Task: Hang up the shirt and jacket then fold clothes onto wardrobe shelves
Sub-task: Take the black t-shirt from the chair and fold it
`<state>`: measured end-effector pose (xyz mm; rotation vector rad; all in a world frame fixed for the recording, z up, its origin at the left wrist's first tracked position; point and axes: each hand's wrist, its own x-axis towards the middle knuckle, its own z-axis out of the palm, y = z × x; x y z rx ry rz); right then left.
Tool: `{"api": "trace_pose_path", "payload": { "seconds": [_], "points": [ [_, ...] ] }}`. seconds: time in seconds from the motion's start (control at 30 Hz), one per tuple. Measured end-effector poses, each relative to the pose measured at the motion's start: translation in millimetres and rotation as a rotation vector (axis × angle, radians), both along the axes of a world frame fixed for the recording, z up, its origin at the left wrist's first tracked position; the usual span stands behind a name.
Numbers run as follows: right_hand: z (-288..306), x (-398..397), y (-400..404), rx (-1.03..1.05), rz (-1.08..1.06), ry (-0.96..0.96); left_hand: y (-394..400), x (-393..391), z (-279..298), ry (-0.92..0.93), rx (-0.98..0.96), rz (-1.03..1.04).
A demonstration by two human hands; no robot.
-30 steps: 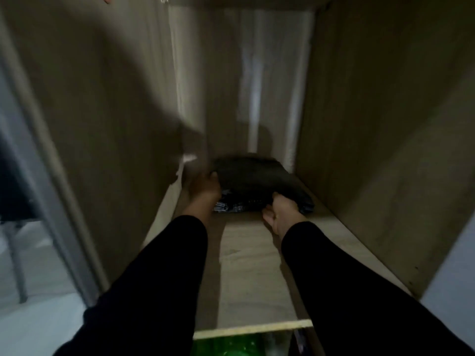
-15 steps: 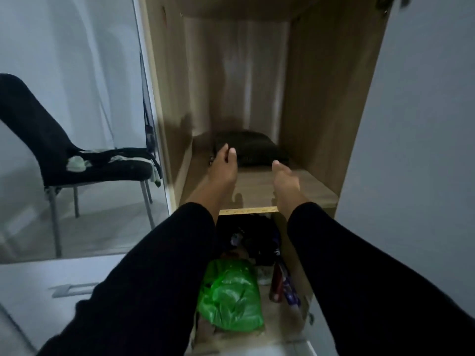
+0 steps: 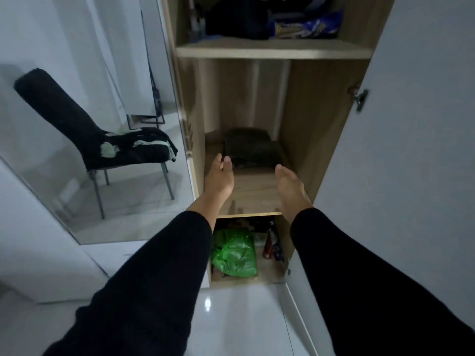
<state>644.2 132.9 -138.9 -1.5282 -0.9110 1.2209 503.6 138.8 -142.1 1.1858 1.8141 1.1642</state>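
Since a second ago, when both hands pressed against the folded dark garment (image 3: 248,147) deep in the wardrobe, the hands have drawn back and the view has pulled away from the shelf (image 3: 250,192). Half a second ago they were already off the cloth; now they hover further out, above the shelf's front part, and more of the wardrobe shows, including the compartment above.

The left hand (image 3: 220,177) is released, fingers loosely extended and slightly apart, holding nothing. The right hand (image 3: 289,185) is likewise slack and empty, fingers together and pointing into the wardrobe. Both arms wear black sleeves (image 3: 164,268). Neither hand touches the garment.

The folded dark garment lies at the back of the middle shelf, against the rear panel, with a patterned edge of another cloth showing beneath its front; what that cloth is cannot be told. The front of that shelf is bare wood.

The upper shelf (image 3: 272,51) carries a dark bag or bundle (image 3: 236,20) and, beside it to the right, a blue and yellow patterned item (image 3: 307,27). The bottom compartment holds a green plastic bag (image 3: 234,253) on the left, and a red bottle-like item (image 3: 268,244) and other small things, too dim to name, on the right.

The white wardrobe door (image 3: 411,150) stands open to the right. To the left, a black chair (image 3: 102,140) with pale cloths on its seat appears in a mirror panel.
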Motion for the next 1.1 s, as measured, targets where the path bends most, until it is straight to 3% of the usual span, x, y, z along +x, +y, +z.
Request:
{"api": "trace_pose_path", "payload": {
  "seconds": [0.17,0.37,0.67,1.1],
  "points": [
    [53.4,-12.9,-54.7,-0.006,0.100,-0.034,-72.7,-30.7,62.3,0.042,-0.070,0.115],
    [80.1,-59.3,-125.7,0.003,0.308,0.040,-178.3,-77.2,88.2,0.027,-0.047,0.345],
    [72.2,-144.2,-265.9,-0.001,0.783,-0.063,-389.0,-127.1,66.0,-0.081,-0.157,0.728],
    [24.9,-297.0,-550.1,-0.058,1.338,-0.213,-738.3,-206.6,14.8,-0.199,-0.342,1.280]
  ]
}}
